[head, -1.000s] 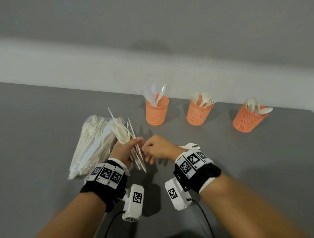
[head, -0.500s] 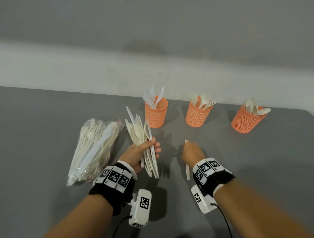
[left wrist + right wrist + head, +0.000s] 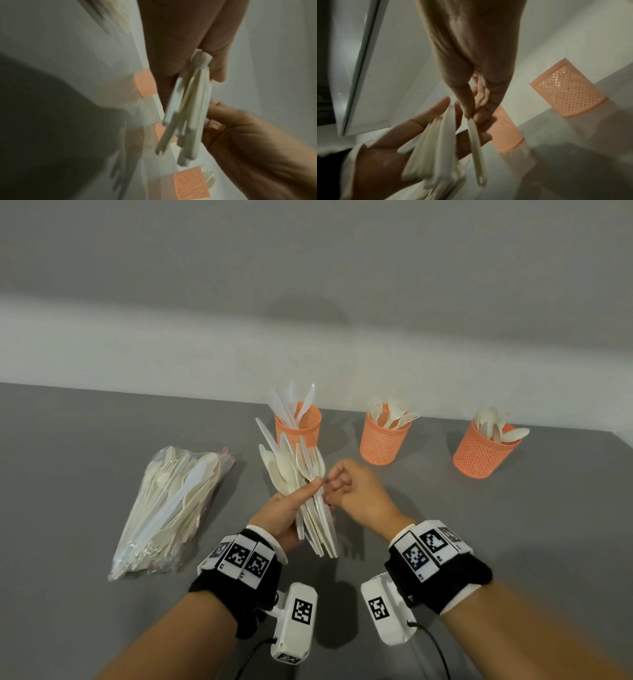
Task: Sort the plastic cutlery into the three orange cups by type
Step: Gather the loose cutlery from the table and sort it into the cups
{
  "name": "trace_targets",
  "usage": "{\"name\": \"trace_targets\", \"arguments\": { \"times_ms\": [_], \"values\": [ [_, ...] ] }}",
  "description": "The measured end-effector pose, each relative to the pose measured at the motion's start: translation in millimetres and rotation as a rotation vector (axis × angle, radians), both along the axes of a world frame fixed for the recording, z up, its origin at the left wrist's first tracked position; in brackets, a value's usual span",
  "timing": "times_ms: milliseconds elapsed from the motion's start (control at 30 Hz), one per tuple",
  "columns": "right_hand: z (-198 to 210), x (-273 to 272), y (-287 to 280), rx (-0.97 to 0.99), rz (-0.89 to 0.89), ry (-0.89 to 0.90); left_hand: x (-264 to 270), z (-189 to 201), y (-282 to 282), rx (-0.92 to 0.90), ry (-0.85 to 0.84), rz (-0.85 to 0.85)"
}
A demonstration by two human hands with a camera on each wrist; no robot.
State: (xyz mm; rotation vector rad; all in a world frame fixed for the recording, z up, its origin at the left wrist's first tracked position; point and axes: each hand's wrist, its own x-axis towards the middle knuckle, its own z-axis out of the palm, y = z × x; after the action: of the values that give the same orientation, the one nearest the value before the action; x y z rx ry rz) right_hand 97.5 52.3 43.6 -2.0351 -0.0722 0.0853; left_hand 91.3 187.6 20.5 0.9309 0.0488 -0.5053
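My left hand (image 3: pixel 308 494) grips a fanned bundle of white plastic cutlery (image 3: pixel 291 470) upright above the grey table (image 3: pixel 68 457). My right hand (image 3: pixel 337 486) is against the bundle's right side. Its thumb and forefinger pinch one white piece (image 3: pixel 476 148), whose handle hangs free of the bundle (image 3: pixel 433 146). Fork tines show just above those fingers. Three orange mesh cups stand at the back: a knife cup (image 3: pixel 298 426), a fork cup (image 3: pixel 383 440) and a spoon cup (image 3: pixel 483 453).
A clear plastic bag of more cutlery (image 3: pixel 174 508) lies on the table to the left of my hands. A pale wall runs behind the cups. The table's right edge lies past the spoon cup.
Half a second ago my right hand was out to the right, holding a piece apart from the bundle. It is now back against the bundle. My left hand has raised the bundle.
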Motion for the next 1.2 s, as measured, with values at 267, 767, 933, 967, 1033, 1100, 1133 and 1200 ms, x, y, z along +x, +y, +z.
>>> {"name": "trace_targets", "arguments": {
  "times_ms": [267, 767, 933, 967, 1033, 1100, 1133, 1200],
  "values": [
    [4.8, -8.8, -23.7, 0.196, -0.089, -0.149, 6.7, 5.3, -35.8, 0.078, -0.097, 0.160],
    [20.4, 11.4, -76.9, 0.292, -0.114, 0.046, 8.8, 14.5, -93.1, 0.386, -0.292, 0.264],
    [44.8, 28.3, -88.1, 0.533, -0.259, -0.094, 15.2, 17.9, -102.4, 0.546, -0.315, 0.283],
    [50.2, 29.4, -89.8, 0.552, -0.243, -0.122, 15.8, 18.3, -104.0, 0.575, -0.336, 0.294],
    [58.4, 27.2, -89.0, 0.523, -0.179, -0.157, 15.5, 18.2, -107.2, 0.635, -0.398, 0.326],
    [60.4, 25.4, -83.7, 0.420, -0.103, -0.192, 15.4, 16.9, -109.7, 0.704, -0.463, 0.360],
    [59.0, 25.3, -81.1, 0.367, -0.078, -0.203, 15.7, 14.9, -110.7, 0.734, -0.482, 0.381],
    [54.8, 27.1, -78.5, 0.279, -0.096, -0.219, 17.6, 10.5, -111.4, 0.786, -0.504, 0.424]
  ]
}}
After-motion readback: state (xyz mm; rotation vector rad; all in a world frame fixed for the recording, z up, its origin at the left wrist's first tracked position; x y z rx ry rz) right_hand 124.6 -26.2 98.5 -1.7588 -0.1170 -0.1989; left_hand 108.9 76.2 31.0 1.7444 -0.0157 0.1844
